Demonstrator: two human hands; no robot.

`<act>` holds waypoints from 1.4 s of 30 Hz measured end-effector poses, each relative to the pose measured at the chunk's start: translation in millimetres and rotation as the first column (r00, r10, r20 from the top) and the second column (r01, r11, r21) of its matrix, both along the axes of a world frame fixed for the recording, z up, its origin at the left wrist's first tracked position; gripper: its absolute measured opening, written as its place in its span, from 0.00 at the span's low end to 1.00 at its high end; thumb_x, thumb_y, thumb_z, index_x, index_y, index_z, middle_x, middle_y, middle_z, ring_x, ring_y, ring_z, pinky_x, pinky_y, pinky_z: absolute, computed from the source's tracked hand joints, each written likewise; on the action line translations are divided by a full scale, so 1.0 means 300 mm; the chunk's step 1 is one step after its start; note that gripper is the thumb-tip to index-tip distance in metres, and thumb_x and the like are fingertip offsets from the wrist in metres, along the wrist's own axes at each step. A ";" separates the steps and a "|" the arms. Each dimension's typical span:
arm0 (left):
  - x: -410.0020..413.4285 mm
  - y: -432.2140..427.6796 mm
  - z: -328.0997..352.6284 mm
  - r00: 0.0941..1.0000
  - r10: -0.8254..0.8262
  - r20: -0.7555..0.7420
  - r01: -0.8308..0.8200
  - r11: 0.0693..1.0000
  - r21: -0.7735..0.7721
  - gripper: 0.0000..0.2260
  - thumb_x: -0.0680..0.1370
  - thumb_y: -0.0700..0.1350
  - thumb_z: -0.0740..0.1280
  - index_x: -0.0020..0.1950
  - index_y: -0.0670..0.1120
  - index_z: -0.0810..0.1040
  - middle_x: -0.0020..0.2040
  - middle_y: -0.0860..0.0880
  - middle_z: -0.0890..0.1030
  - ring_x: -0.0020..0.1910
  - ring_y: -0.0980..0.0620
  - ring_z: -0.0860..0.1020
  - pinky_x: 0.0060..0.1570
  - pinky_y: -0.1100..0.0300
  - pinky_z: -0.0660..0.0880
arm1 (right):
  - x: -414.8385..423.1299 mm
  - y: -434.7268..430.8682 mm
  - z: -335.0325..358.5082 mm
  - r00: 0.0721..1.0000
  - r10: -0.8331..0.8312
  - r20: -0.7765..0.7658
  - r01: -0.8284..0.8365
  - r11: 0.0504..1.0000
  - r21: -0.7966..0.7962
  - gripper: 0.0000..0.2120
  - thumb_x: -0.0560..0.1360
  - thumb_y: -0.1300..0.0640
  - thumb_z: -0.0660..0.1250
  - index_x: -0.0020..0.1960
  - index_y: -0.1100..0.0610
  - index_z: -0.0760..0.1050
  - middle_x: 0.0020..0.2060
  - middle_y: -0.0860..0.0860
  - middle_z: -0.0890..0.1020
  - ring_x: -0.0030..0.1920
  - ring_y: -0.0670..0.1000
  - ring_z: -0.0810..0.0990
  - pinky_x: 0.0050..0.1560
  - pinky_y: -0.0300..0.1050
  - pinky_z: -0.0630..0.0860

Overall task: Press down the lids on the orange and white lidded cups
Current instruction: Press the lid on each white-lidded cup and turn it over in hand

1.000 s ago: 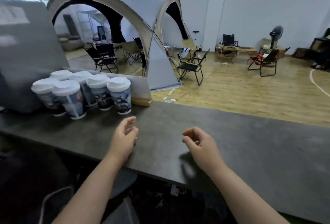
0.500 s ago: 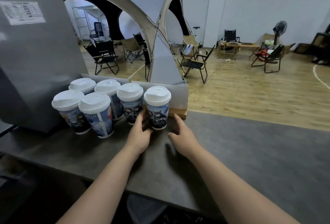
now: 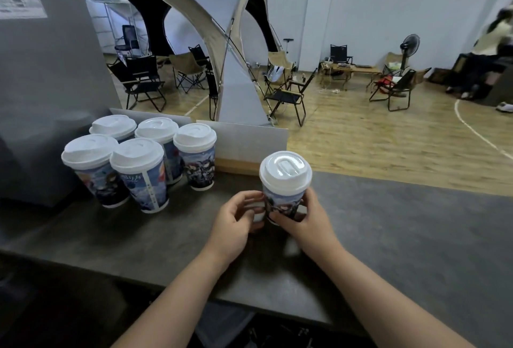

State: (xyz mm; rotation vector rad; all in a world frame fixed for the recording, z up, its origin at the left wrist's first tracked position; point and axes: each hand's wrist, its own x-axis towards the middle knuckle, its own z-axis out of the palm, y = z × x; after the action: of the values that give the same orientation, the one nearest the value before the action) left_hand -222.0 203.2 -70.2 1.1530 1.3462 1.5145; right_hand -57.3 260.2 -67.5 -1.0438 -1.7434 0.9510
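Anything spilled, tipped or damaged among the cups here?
Nothing stands out. Five cups stand upright with lids on; the sixth cup, also lidded and upright, is held by the left hand and right hand. No spill shows on the counter.

- Dark grey counter [image 3: 402, 250] runs right across the view, matte top, its near edge just in front of the person.
- Far left on it: a big grey box [image 3: 41, 103] with a paper label [image 3: 20, 0] high on its face.
- Just beside the box, five lidded cups [image 3: 140, 175] stand upright in a tight cluster, with white lids and printed sides.
- Behind them, grey upright panels [image 3: 249, 139] line the back edge, the right one sitting on a wooden strip [image 3: 236, 167].
- Off to the right, a lone cup [image 3: 285, 178] stands upright, left hand [image 3: 236, 222] and right hand [image 3: 308, 220] wrapped round its lower part. Its base is hidden, so contact with the counter can't be told.
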 end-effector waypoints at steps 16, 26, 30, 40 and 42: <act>0.013 -0.003 0.006 0.986 -0.117 0.121 0.117 0.993 0.013 0.32 0.65 0.58 0.75 0.68 0.58 0.72 0.53 0.53 0.85 0.49 0.53 0.85 0.34 0.59 0.80 | 0.172 -0.050 -0.016 0.998 0.070 -0.006 -0.070 0.997 0.037 0.38 0.62 0.51 0.84 0.68 0.45 0.70 0.58 0.45 0.80 0.54 0.43 0.84 0.52 0.35 0.80; -0.003 -0.013 0.022 0.958 -0.182 0.223 0.191 0.981 -0.018 0.25 0.69 0.56 0.75 0.65 0.59 0.75 0.58 0.49 0.84 0.54 0.49 0.84 0.45 0.55 0.82 | 0.178 -0.041 -0.023 0.978 0.156 -0.138 -0.163 0.986 -0.036 0.32 0.63 0.51 0.81 0.63 0.44 0.72 0.53 0.48 0.85 0.52 0.49 0.86 0.49 0.41 0.82; -0.014 -0.012 0.008 0.955 -0.177 0.237 0.183 0.983 -0.004 0.25 0.69 0.54 0.76 0.65 0.54 0.75 0.58 0.46 0.84 0.54 0.46 0.84 0.45 0.54 0.82 | 0.169 -0.039 -0.006 0.975 0.154 -0.163 -0.168 0.983 -0.077 0.28 0.63 0.47 0.80 0.60 0.41 0.74 0.49 0.47 0.85 0.46 0.47 0.86 0.41 0.41 0.81; -0.007 -0.003 -0.010 0.966 -0.126 0.224 0.114 0.991 0.067 0.25 0.72 0.44 0.77 0.67 0.52 0.74 0.59 0.47 0.83 0.55 0.48 0.84 0.46 0.55 0.82 | 0.182 -0.033 -0.015 0.972 0.139 -0.187 -0.149 0.988 -0.038 0.33 0.64 0.56 0.81 0.65 0.48 0.70 0.55 0.47 0.83 0.54 0.52 0.85 0.55 0.51 0.83; -0.009 -0.007 -0.015 0.976 -0.117 0.184 0.101 0.991 0.091 0.27 0.72 0.43 0.77 0.69 0.52 0.73 0.60 0.49 0.82 0.58 0.49 0.83 0.50 0.52 0.82 | 0.180 -0.029 -0.017 0.976 0.133 -0.173 -0.142 0.989 -0.043 0.33 0.63 0.54 0.81 0.64 0.50 0.71 0.54 0.49 0.84 0.53 0.52 0.85 0.56 0.56 0.83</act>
State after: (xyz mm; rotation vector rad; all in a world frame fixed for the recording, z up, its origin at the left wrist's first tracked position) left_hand -224.8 201.0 -74.7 1.0845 1.0855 1.5686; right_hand -3.3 251.5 -72.7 -0.8584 -1.6721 1.1468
